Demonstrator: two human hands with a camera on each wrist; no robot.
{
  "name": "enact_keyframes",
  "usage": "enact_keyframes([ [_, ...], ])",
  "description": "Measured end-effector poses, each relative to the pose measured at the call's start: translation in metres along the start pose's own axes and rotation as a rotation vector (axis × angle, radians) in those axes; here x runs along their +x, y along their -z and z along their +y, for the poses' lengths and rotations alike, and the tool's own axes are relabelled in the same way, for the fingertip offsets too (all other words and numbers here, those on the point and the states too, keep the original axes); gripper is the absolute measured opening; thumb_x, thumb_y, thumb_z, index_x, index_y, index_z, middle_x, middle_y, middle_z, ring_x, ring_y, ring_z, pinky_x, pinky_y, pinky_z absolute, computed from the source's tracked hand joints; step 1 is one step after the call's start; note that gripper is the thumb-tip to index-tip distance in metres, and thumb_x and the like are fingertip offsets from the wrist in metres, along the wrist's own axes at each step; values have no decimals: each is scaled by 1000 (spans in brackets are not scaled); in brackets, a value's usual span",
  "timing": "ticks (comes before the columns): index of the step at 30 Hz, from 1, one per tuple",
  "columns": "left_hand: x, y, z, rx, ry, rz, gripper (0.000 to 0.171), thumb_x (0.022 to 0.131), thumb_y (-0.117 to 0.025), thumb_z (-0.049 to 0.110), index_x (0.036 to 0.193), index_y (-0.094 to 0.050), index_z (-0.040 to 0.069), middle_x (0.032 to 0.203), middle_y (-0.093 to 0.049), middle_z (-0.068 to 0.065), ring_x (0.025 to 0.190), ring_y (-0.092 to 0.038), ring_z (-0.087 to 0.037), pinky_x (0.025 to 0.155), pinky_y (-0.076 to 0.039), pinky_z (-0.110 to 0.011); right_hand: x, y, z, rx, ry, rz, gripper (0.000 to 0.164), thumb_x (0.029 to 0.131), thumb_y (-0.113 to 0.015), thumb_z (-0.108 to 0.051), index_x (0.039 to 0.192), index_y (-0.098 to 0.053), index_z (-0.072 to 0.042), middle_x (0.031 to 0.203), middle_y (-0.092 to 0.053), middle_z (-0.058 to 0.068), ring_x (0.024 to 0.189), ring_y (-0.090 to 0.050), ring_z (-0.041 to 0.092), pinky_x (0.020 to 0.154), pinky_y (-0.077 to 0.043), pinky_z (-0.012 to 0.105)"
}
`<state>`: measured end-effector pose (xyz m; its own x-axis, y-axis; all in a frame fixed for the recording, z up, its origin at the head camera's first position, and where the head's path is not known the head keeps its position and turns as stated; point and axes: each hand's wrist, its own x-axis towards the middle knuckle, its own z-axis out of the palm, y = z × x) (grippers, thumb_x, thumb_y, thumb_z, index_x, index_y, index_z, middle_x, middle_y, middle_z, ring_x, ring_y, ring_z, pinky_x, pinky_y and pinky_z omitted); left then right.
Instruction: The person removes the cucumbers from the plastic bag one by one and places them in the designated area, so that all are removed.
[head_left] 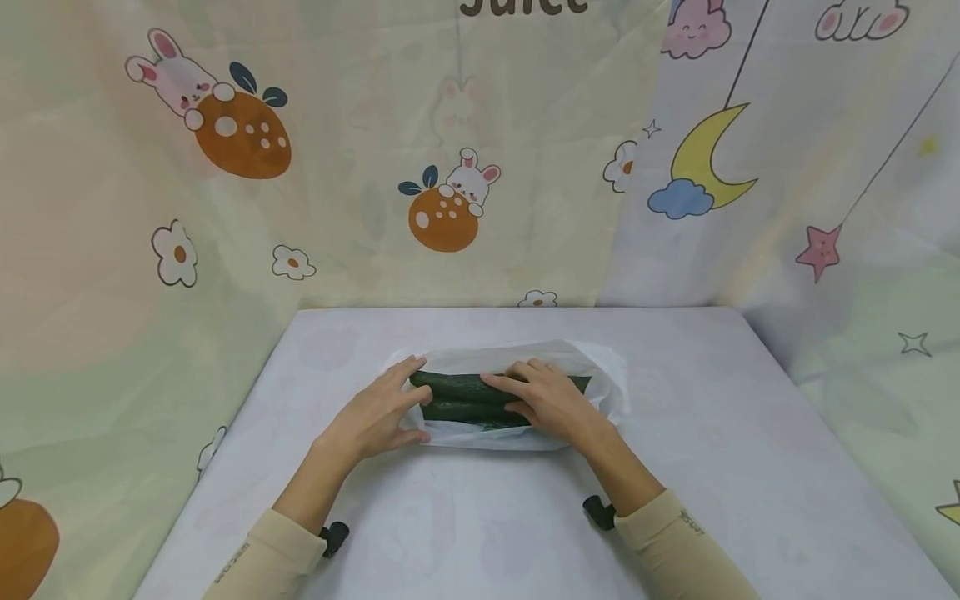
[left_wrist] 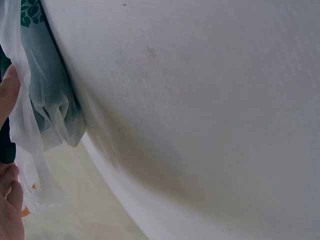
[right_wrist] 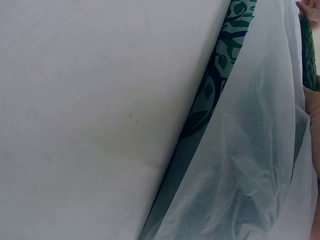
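Note:
Two dark green cucumbers (head_left: pixel 454 386) lie side by side, lengthwise across the table, in a thin white plastic bag (head_left: pixel 517 439). My left hand (head_left: pixel 375 412) is at their left end with its fingers spread; some touch a cucumber end and the bag's edge. My right hand (head_left: pixel 551 400) grips the farther cucumber from above, its thumb near the seam between the two, and covers part of both. In the right wrist view the bag (right_wrist: pixel 240 165) hangs over a side printed with green leaves (right_wrist: pixel 210 85). Only part of the left hand (left_wrist: pixel 10 200) shows in the left wrist view.
The bag sits on a white-covered table (head_left: pixel 480 517). Behind the table hangs a cloth (head_left: pixel 352 208) printed with rabbits, oranges and flowers. Small black devices (head_left: pixel 598 512) are strapped at both wrists, below beige sleeves (head_left: pixel 678 533).

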<state>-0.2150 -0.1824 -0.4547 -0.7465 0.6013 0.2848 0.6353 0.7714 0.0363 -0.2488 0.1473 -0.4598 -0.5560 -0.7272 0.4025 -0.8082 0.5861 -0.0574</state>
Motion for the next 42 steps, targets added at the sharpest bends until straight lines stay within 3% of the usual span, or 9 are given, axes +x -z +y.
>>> enact_keyframes([
  [10,5,3,0,-18,30,-32,52,76,-88,54,111,-60,27,165,-30,-20,151,-34,-38,115,-41,-51,2,7,1,-36,-26,10,61,94,-76,-24,150,-52,-34,120,-63,-2,103,-61,20,84,-52,39],
  [17,5,5,0,-63,78,-57,52,76,-88,52,114,-61,29,166,-28,-20,151,-33,-40,115,-41,-53,1,9,0,-38,-24,42,63,93,-78,-22,149,-52,-34,119,-63,3,90,-64,21,81,-54,43],
  [26,3,3,-2,-63,63,-48,51,76,-89,50,112,-61,28,163,-32,-22,147,-39,-40,113,-44,-52,6,12,-4,-11,-23,65,65,94,-77,-22,150,-49,-38,120,-61,3,91,-63,19,84,-52,44],
  [35,2,2,-2,-59,52,-61,44,77,-88,50,109,-67,27,164,-31,-24,147,-39,-43,112,-44,-53,16,22,-13,-7,24,80,65,94,-76,-22,151,-47,-38,121,-60,3,82,-62,17,74,-53,37],
  [42,1,3,1,-31,84,-79,46,78,-88,49,112,-72,23,161,-35,-15,147,-39,-36,114,-42,-50,30,38,-21,-12,101,150,66,92,-79,-22,150,-48,-34,118,-61,4,76,-58,14,61,-51,26],
])
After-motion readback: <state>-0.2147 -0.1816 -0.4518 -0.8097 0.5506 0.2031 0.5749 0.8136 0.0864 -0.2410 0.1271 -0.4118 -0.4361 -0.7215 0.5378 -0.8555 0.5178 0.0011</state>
